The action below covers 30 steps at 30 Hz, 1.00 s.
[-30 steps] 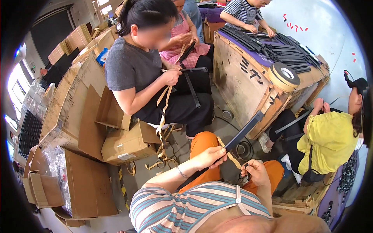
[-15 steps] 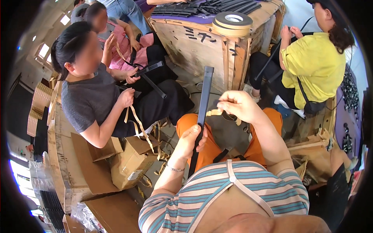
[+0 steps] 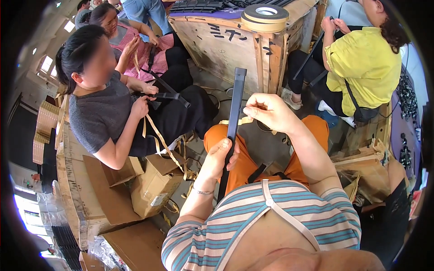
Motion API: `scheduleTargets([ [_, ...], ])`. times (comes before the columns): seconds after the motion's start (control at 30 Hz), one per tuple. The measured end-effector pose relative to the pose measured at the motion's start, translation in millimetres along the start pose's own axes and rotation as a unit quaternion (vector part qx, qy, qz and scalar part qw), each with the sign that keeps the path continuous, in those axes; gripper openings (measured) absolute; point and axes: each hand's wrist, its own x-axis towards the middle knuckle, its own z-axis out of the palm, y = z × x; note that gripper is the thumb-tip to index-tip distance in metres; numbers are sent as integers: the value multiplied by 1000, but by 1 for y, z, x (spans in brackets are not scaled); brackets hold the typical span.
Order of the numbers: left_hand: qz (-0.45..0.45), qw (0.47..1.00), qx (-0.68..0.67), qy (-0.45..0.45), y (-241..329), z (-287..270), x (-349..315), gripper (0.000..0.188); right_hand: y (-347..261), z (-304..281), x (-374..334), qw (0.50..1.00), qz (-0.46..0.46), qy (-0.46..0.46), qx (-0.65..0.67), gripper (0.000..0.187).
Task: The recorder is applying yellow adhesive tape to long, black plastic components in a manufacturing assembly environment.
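My left hand (image 3: 221, 159) is closed round the lower half of a long, straight black bar (image 3: 236, 100) with a capped upper end. The bar stands nearly upright in front of my lap. Close by on its right, my right hand (image 3: 270, 113) pinches a narrow strip of tan-backed tape (image 3: 244, 120), thumb and fingertips almost at the bar's edge. The strip reaches across behind the bar and shows again on its left side. Its end between my fingertips is mostly hidden.
Ahead, a wooden crate (image 3: 217, 49) carries stacked tape rolls (image 3: 264, 18) and dark strips. A co-worker in grey (image 3: 97, 106) sits left with black bars and tan ribbon; another in yellow (image 3: 364, 72) sits right. Open cardboard boxes (image 3: 156, 187) stand at my left.
My right hand has moved left and slightly up to the bar, bringing the tape strip behind it. The grey-shirted co-worker's hands have drawn closer together.
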Motion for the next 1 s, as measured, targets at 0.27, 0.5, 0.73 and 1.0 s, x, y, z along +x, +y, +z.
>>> scheduleTargets([
  [0.27, 1, 1000, -8, -14, -1, 1, 1, 36, 0, 7, 0, 1000, 3, 17, 6, 11],
  [0.5, 22, 999, 29, 11, -4, 5, 2, 40, 1, 7, 0, 999, 13, 32, -7, 12],
  [0.73, 58, 983, 144, 101, -14, 9, 5, 39, 7, 11, 4, 992, 12, 101, -69, 24],
  [1.0, -1, 998, -42, 38, -3, 16, 2, 41, -1, 7, 8, 997, 42, 61, -34, 24],
])
